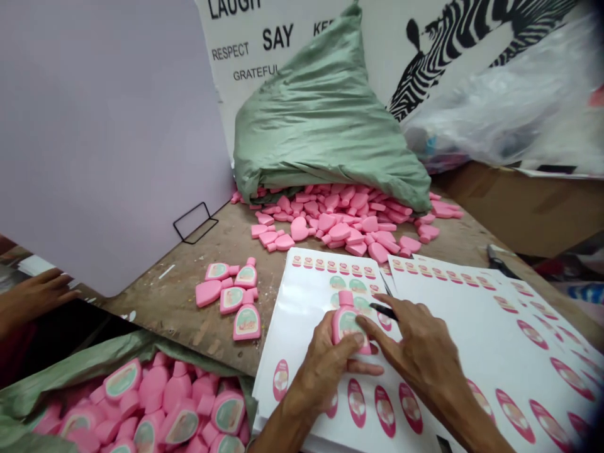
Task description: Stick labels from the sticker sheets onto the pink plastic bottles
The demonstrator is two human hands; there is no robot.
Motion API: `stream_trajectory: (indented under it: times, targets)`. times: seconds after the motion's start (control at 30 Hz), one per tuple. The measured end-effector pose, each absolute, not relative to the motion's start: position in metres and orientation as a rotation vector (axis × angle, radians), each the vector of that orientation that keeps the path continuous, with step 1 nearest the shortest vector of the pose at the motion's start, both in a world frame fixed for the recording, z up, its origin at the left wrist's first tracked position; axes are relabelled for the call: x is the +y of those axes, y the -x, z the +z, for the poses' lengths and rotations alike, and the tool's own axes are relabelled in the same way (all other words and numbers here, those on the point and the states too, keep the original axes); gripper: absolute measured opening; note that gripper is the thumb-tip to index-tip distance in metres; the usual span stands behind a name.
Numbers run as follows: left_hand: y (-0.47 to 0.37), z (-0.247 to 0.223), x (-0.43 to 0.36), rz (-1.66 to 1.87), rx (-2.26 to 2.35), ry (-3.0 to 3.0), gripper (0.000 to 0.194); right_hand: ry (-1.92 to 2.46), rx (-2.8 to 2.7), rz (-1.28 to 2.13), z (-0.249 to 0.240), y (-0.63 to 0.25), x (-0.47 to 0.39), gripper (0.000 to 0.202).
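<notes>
Wooden table (160, 296), pink bottle (346, 318) between both hands (325, 358) (425, 340)

The white wall (302, 14) reads LAUGH, SAY, RESPECT, GRATEFUL, partly hidden "KE".

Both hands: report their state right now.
Left hand: closed, holding a pink bottle.
Right hand: holding a slim black tool, thumb at the bottle's label.

A zebra picture (472, 28) shows above clear plastic (514, 113) and a brown cardboard box (504, 211)
</notes>
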State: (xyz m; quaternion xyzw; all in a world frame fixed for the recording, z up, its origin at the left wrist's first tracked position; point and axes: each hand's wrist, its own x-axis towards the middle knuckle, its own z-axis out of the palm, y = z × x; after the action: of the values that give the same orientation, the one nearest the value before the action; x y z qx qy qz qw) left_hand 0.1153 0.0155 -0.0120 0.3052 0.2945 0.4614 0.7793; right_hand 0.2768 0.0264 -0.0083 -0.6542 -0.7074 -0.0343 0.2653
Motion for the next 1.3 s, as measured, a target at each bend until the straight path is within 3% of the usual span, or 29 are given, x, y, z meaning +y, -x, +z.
stream_trajectory:
  times: [0.07, 0.27, 0.43, 0.63, 0.77, 0.9, 1.0, 1.07, 1.17, 1.3]
  targets:
    - [-0.113, -0.009, 0.015, 0.977, 0.633, -0.633, 0.035, 1.768, -1.869, -0.083, -0.005, -0.280, 0.031, 0.059]
    - [-0.106, 0.002, 0.009, 0.903, 0.588, -0.700, 0.032, 1.614, -1.783, 0.641, 0.002, -0.257, 0.036, 0.065]
    - [-0.075, -0.004, 0.001, 0.758, 0.665, -0.802, 0.039, 1.602, -1.712, 0.895, -0.011, -0.251, 0.059, 0.059]
    - [-0.013, -0.016, 0.017, 0.951, 1.448, -1.188, 0.048, 1.746, -1.828, 0.453, -0.021, -0.289, 0.140, 0.046]
    - [0.011, -0.018, 0.034, 0.807, 1.860, -1.408, 0.045, 2.082, -1.800, 0.056, -0.018, -0.298, 0.196, 0.044]
    - [0.017, -0.023, 0.044, 0.642, 2.141, -1.596, 0.053, 2.201, -1.743, -0.003, -0.019, -0.291, 0.228, 0.046]
    - [0.014, -0.021, 0.045, 0.820, 2.268, -1.692, 0.053, 2.245, -1.705, -0.008, -0.013, -0.294, 0.229, 0.045]
    - [0.004, -0.014, 0.045, 0.995, 2.196, -1.714, 0.050, 2.255, -1.682, -0.028, -0.006, -0.301, 0.215, 0.049]
    - [-0.029, -0.002, 0.045, 1.092, 1.734, -1.517, 0.044, 2.147, -1.660, 0.016, 0.001, -0.304, 0.165, 0.054]
    - [-0.089, 0.002, 0.042, 0.997, 1.127, -1.005, 0.049, 1.765, -1.717, 0.454, -0.002, -0.279, 0.073, 0.051]
